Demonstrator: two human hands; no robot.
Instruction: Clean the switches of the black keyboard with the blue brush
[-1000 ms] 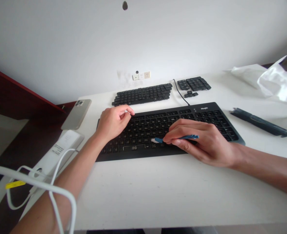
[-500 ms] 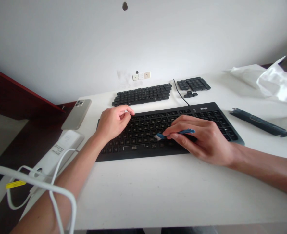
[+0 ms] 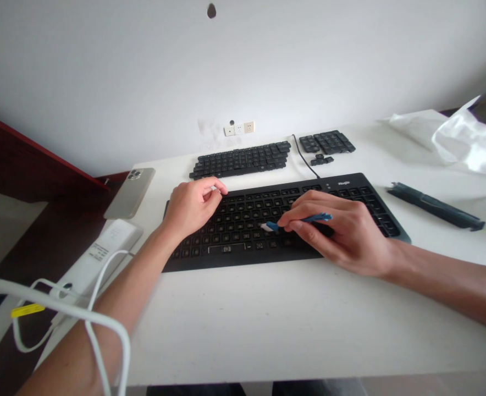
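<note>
One brush [image 3: 272, 226] sat pinched in the right hand [image 3: 344, 234] at the middle of the keyboard [image 3: 247, 260]; the left hand [image 3: 193, 208] curled over its far-left corner, grip unclear. Short, light strokes seemed best.

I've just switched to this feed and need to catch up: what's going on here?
A person's right hand holds a small blue brush, its pale bristles over the black keyboard, whose keycaps are off across the part in view. The left hand lies over the keyboard's left end. Behind the keyboard, the loose keycaps are laid out in blocks on the white table. A long dark strip lies to the right.
</note>
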